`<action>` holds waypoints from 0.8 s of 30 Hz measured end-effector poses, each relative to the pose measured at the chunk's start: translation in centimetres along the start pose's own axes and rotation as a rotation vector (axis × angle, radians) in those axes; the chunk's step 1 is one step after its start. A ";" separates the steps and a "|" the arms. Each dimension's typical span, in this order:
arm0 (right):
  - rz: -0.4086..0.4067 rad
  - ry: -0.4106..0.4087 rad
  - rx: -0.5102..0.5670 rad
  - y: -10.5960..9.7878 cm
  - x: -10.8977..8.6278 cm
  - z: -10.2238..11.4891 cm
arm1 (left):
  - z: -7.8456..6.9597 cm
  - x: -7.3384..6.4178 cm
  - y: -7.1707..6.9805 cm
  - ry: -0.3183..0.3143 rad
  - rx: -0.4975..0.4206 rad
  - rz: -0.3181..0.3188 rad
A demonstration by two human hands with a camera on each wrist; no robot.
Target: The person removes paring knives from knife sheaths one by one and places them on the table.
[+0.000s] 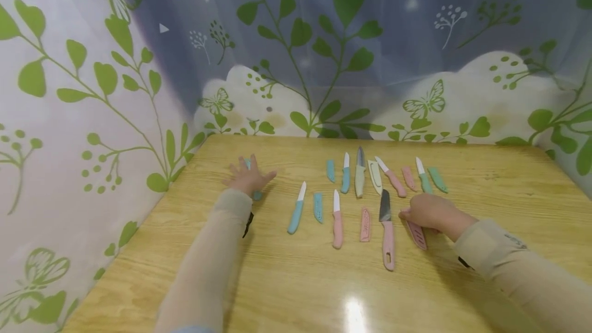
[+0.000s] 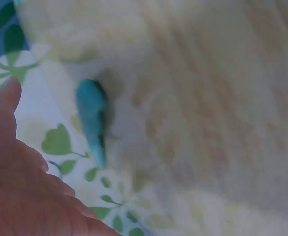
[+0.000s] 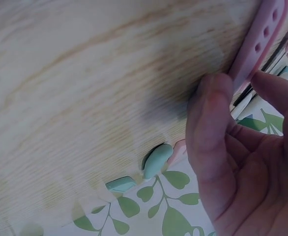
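My left hand is at the table's left side, fingers spread above a slim teal object. In the left wrist view a gap separates hand and object; its exact kind is unclear. On the right, my right hand pinches a pink slotted knife sheath between thumb and fingers. Just left of that sheath lies a large pink-handled knife with a dark blade. Further left are a small pink sheath, a pink knife, a blue sheath and a blue knife.
Behind these, a back row on the wooden table holds a blue knife, a cream knife, a cream sheath, a pink knife, a green knife and a green sheath. Leaf-patterned curtains border the table.
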State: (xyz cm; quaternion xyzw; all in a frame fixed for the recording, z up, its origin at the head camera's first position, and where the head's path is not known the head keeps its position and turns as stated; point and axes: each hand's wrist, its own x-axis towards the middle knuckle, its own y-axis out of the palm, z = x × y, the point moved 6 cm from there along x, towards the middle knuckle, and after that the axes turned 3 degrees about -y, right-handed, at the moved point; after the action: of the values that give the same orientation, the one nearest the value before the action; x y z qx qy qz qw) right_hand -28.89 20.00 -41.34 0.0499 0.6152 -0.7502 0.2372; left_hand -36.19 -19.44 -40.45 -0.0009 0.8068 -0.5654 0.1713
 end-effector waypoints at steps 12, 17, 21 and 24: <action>0.010 -0.003 -0.020 0.3 0.2 -0.2 | 2.3 -1.4 1.1 -0.153 -0.106 0.127; 0.003 -0.007 -0.019 0.4 0.2 -0.1 | 1.8 -2.3 1.2 -0.216 -0.063 0.090; -0.002 -0.009 -0.041 0.3 0.3 -0.1 | 1.6 -1.6 1.2 -0.231 -0.072 0.065; -0.005 -0.014 -0.056 0.1 0.3 0.0 | 1.6 -0.4 1.3 -0.191 0.012 0.033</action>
State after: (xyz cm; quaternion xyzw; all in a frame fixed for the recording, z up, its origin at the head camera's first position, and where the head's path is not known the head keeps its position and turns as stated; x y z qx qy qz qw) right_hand -29.07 19.89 -41.50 0.0364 0.6345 -0.7335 0.2410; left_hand -35.15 -20.36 -42.01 -0.0403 0.7833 -0.5646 0.2568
